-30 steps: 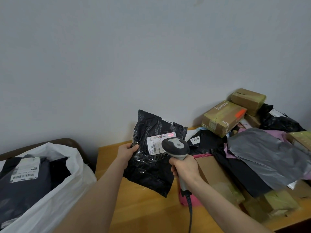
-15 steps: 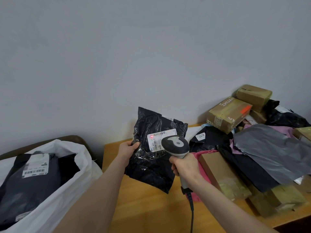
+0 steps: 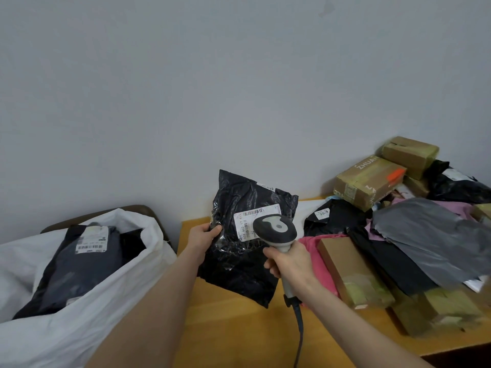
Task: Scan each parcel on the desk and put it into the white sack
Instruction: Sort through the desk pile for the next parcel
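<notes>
Gripping the handle of a corded barcode scanner (image 3: 275, 229), the right hand (image 3: 289, 264) is shown over the wooden desk (image 3: 225, 328), with the cable (image 3: 299, 330) hanging toward the near edge. At left, the white sack (image 3: 79, 328) is seen open just beside the desk; a dark parcel (image 3: 79, 274) is lodged inside it, its printed label (image 3: 91, 239) too blurred to be read. The black parcel (image 3: 239, 266) is held upright above the desk by the left hand (image 3: 203, 236), which is pinched on its left edge. The scanner's head is pointed at the shipping label (image 3: 245, 224), on which a barcode and the figures "602-12 815" can be made out. Farther right, parcels are heaped on the desk: a long brown box (image 3: 350, 269), a pink mailer (image 3: 316, 253), a grey mailer (image 3: 430, 235) and a black mailer (image 3: 334, 224) bearing a sticker (image 3: 323, 213) marked "2019". Behind these, a taped carton (image 3: 369, 180) printed "ZHUAN" and marked with an orange patch is seen just beside a smaller carton (image 3: 410, 154), near the grey wall (image 3: 212, 88).
</notes>
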Tool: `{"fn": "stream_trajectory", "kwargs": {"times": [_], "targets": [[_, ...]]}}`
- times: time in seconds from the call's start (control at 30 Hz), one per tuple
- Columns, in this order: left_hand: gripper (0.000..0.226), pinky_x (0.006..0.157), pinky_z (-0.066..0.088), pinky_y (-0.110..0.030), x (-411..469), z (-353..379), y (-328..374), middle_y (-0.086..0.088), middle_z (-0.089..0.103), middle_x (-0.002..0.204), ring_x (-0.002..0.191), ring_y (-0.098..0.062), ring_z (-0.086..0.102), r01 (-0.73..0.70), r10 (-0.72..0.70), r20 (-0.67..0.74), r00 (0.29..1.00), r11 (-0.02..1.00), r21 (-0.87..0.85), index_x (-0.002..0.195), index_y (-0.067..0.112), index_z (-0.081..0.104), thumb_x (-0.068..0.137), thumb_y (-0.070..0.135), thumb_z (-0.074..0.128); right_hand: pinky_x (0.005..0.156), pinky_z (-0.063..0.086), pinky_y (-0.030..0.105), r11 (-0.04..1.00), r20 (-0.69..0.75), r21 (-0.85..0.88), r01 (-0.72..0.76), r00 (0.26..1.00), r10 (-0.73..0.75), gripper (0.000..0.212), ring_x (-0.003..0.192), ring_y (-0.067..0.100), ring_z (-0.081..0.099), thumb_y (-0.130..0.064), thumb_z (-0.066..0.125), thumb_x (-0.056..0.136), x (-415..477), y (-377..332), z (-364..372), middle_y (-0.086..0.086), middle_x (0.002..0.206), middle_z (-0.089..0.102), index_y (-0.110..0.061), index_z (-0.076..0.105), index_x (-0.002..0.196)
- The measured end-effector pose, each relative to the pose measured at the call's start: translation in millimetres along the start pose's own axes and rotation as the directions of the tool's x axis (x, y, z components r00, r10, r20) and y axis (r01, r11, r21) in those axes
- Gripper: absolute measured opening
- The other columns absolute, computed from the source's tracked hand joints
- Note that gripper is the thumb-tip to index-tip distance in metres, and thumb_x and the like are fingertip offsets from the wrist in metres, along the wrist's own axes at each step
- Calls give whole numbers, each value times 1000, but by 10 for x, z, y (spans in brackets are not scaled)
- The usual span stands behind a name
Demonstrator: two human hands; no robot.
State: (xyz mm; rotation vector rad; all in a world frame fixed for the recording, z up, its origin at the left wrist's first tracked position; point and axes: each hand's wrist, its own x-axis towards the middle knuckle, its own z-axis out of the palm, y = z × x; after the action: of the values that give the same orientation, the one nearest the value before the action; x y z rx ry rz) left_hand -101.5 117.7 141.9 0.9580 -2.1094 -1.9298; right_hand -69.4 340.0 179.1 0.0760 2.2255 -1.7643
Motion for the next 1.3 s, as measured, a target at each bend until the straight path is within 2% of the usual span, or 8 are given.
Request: {"fn": "stream_trajectory", "kwargs": {"times": [0.17, 0.3, 0.57, 0.8, 0.9, 0.97, 1.13, 1.3], "targets": [[8, 81, 54, -37, -218, -137, -34, -12, 69, 81, 76, -26, 64, -21, 21, -17, 1000, 1000, 8, 86, 5, 67, 91, 11, 63, 47, 47, 25, 1000, 22, -5, 19, 1000, -19, 9, 40, 9, 55, -11, 66, 82, -135, 34, 26, 2, 53, 67, -3, 66, 78], [11, 77, 54, -33, -307, -297, 5, -10, 70, 83, 78, -25, 66, -41, 41, -45, 998, 999, -1, 82, 12, 68, 91, 11, 62, 54, 50, 31, 1000, 28, -25, 13, 1000, -12, 19, 43, 13, 56, -9, 64, 79, -223, -9, 111, 3, 49, 65, -8, 63, 60], [6, 82, 55, -37, -234, -866, 124, -12, 70, 85, 82, -28, 66, -50, 45, -60, 997, 996, -80, 90, 9, 68, 91, 10, 63, 47, 44, 25, 998, 106, 59, 35, 993, -41, 18, 43, 13, 53, -6, 65, 82, -261, -308, 637, 3, 49, 61, -6, 61, 65], [11, 71, 53, -29, 157, -2387, 420, -7, 66, 77, 68, -17, 62, -170, 155, -237, 959, 985, -41, 98, 3, 67, 91, 9, 61, 48, 44, 27, 972, 184, 234, -1, 982, -43, 10, 43, 14, 50, -5, 65, 86, -48, -803, 1874, 13, 64, 68, -3, 65, 77], [9, 55, 50, -19, 347, -3237, 559, -3, 61, 70, 58, -9, 57, -218, 217, -382, 899, 975, 41, 82, 8, 65, 91, 9, 62, 48, 44, 27, 970, 189, 241, -37, 982, -10, 6, 44, 15, 52, -7, 66, 84, 78, -939, 2511, 13, 66, 68, -2, 66, 80], [8, 63, 50, -25, 503, -3734, 588, -6, 61, 70, 64, -15, 57, -222, 258, -472, 843, 966, 133, 83, 7, 67, 89, 11, 64, 49, 45, 28, 966, 186, 251, -66, 982, 19, 5, 44, 16, 52, -6, 66, 82, 141, -981, 2871, 13, 65, 68, -1, 65, 79], [20, 78, 43, -33, 725, -4370, 146, -16, 69, 94, 92, -30, 63, 13, 252, -471, 846, 872, 490, 100, 4, 70, 89, 18, 63, 50, 45, 26, 963, 175, 228, -141, 979, 102, 10, 49, 19, 53, -4, 64, 82, 170, -911, 3481, 11, 60, 66, 0, 64, 73], [51, 97, 38, -41, 817, -4575, -658, -23, 52, 130, 118, -39, 49, 237, 44, -464, 885, 815, 529, 135, 7, 45, 88, 17, 62, 49, 45, 26, 973, 186, 145, -182, 970, 154, 12, 47, 14, 52, -7, 64, 84, 194, -729, 3852, 9, 59, 66, -1, 66, 74]]}}
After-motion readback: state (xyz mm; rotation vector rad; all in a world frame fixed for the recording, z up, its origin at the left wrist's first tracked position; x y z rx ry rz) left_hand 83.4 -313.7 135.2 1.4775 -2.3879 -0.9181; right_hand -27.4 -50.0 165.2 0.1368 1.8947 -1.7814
